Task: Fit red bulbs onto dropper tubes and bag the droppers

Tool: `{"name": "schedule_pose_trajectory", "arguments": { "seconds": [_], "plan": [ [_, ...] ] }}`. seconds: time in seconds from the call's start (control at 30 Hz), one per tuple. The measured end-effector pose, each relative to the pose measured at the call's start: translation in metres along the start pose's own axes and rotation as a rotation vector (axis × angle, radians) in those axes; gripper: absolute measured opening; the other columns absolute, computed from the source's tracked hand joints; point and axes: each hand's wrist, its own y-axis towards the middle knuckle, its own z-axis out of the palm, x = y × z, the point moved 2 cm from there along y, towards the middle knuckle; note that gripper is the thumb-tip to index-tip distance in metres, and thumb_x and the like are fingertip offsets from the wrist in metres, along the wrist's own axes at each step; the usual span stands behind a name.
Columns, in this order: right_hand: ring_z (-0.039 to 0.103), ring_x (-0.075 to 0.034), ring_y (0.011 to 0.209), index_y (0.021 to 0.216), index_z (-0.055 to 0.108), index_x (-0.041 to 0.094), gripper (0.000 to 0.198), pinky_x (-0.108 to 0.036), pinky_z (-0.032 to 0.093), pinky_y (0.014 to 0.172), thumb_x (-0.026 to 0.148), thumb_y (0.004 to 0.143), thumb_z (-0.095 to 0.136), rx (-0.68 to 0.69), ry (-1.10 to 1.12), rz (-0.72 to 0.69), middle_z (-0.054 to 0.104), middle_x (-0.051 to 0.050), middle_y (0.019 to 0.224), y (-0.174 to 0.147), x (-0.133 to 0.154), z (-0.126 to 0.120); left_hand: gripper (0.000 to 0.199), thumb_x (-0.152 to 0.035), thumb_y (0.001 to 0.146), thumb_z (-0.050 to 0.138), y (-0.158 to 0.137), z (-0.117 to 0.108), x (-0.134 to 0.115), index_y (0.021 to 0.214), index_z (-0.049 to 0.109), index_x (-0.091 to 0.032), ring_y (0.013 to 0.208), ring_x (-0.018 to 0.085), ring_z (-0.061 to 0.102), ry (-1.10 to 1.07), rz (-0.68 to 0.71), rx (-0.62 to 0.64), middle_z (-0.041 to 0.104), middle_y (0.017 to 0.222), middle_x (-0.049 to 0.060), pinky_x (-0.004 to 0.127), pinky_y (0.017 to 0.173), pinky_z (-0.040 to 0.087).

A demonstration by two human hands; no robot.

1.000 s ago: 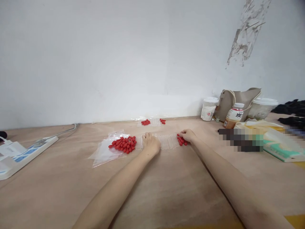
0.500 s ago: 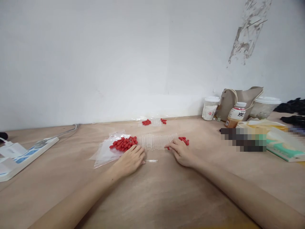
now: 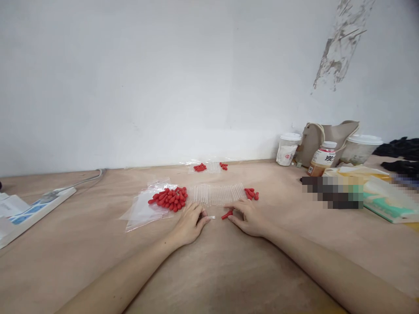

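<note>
My left hand (image 3: 190,224) is closed on a clear thin tube (image 3: 212,217), whose end sticks out to the right of the fingertips. Facing it, my right hand (image 3: 249,219) pinches a red rubber bulb (image 3: 226,214), its narrow end pointing left toward the tube. A small gap separates the two pieces. Just beyond both hands lies a row of clear tubes (image 3: 216,194) side by side. To its left is a heap of red rubber bulbs (image 3: 170,199), partly on clear zip bags (image 3: 140,213). Several more red bulbs (image 3: 250,193) lie at the row's right end.
By the wall lie bagged red bulbs (image 3: 200,167). A power strip (image 3: 39,213) is at the left. On the right stand a lidded cup (image 3: 288,150), a drink bottle (image 3: 322,159), a beige bag (image 3: 338,131) and a tissue pack (image 3: 389,200).
My right hand has drawn back from the tubes and now holds a red bulb near the left hand. My left hand has picked up the tube that lay beside it.
</note>
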Motion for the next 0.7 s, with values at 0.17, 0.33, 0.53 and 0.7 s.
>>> {"name": "schedule_pose_trajectory", "arguments": {
  "seconds": [0.17,0.33,0.53,0.7],
  "plan": [
    [0.047,-0.021,0.086,0.098,0.063,0.027,0.024,-0.039,0.036,0.080,0.035,0.077,0.053,0.034,-0.109,-0.080,0.057,-0.006,0.088,0.002,0.004,-0.001,0.017,-0.028,0.088,0.037,-0.003,-0.002,-0.003,0.078,0.046,-0.018,0.071,0.017,0.050,-0.063,-0.007,-0.017,0.054,0.075,0.001,0.028,0.065,0.036],
    [0.049,-0.019,0.081,0.086,0.066,0.026,0.021,-0.035,0.037,0.074,0.033,0.082,0.046,0.059,-0.155,-0.108,0.057,-0.006,0.081,0.002,0.005,0.005,0.014,-0.027,0.089,0.035,-0.003,-0.001,-0.002,0.083,0.045,-0.019,0.069,0.016,0.052,-0.081,-0.011,-0.006,0.055,0.074,0.000,0.027,0.062,0.036],
    [0.050,-0.017,0.080,0.084,0.057,0.020,0.016,-0.032,0.039,0.072,0.022,0.084,0.041,-0.002,-0.120,-0.115,0.056,-0.005,0.084,-0.002,0.011,0.011,0.017,-0.023,0.090,0.034,-0.004,-0.002,-0.005,0.090,0.050,-0.018,0.080,0.017,0.053,-0.065,0.067,-0.043,0.057,0.084,0.003,0.027,0.071,0.039],
    [0.052,-0.016,0.083,0.098,0.054,0.019,0.020,-0.030,0.042,0.074,0.018,0.084,0.040,-0.061,0.020,-0.127,0.055,-0.006,0.090,0.001,0.011,0.012,0.018,-0.023,0.089,0.037,-0.005,-0.002,-0.005,0.092,0.054,-0.019,0.081,0.016,0.053,-0.070,0.123,-0.059,0.057,0.087,0.003,0.026,0.072,0.041]
  ]
}}
